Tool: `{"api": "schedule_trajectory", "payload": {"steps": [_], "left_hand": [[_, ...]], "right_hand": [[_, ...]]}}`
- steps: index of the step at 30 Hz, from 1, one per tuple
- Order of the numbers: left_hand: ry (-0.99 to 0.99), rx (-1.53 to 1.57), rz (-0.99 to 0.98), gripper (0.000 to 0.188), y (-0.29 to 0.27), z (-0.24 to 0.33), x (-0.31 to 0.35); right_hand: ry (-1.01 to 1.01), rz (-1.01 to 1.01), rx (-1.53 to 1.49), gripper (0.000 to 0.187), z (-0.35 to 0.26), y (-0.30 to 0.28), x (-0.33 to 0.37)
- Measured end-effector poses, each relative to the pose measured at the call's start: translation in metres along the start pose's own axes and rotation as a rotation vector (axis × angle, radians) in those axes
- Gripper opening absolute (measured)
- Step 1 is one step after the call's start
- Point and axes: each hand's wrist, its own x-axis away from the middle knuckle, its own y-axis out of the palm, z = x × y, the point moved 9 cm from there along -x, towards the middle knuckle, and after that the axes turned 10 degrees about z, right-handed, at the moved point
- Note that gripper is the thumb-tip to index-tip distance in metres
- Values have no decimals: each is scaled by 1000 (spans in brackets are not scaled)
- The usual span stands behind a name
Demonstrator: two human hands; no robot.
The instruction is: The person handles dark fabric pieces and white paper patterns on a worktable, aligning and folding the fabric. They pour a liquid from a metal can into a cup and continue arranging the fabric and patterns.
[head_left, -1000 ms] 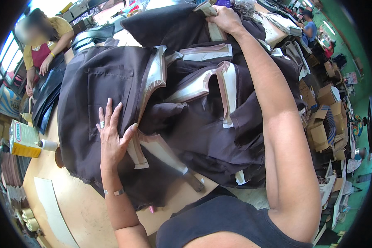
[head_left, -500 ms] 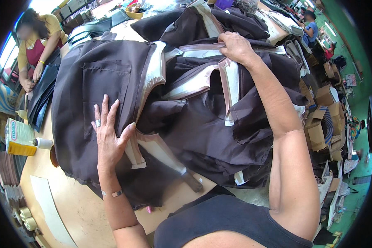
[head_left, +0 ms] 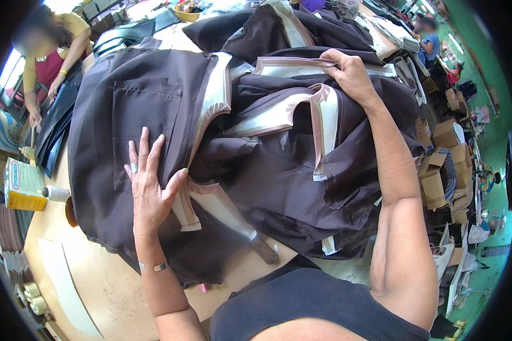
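Dark brown fabric pieces lie in a heap across the table. My left hand (head_left: 151, 184), a ring on one finger, rests flat with fingers spread on a panel (head_left: 145, 113) that has a stitched pocket outline. Pale strips with pinkish folded edges line the panel's curved side. Farther off to the right, my right hand (head_left: 350, 74) pinches the folded edge of a long pale-lined strip (head_left: 293, 67) on another dark piece. Just nearer than that hand is a curved pale-lined opening (head_left: 324, 113). Below my left hand, two more pale strips (head_left: 219, 210) stick out from the cloth.
On the left stand a yellow-and-white box (head_left: 25, 184) and a white thread spool (head_left: 57, 194). A dark wooden-looking bar (head_left: 264, 250) lies by the near table edge. A person (head_left: 54, 62) works at the far left beside dark sheets. Cardboard boxes (head_left: 438, 176) crowd the right.
My right hand has shifted right along the pale-lined edge, and the strip and curved opening have moved slightly with it. My left hand stays in place. The person at far left has leaned closer.
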Motion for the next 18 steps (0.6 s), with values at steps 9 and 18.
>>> {"api": "schedule_trajectory", "payload": {"steps": [9, 18], "left_hand": [[-17, -28, -8, 67, 2, 0, 0], [-18, -26, -4, 69, 3, -1, -1]], "right_hand": [[116, 39, -122, 21, 15, 0, -1], [303, 11, -398, 16, 46, 1, 5]]}}
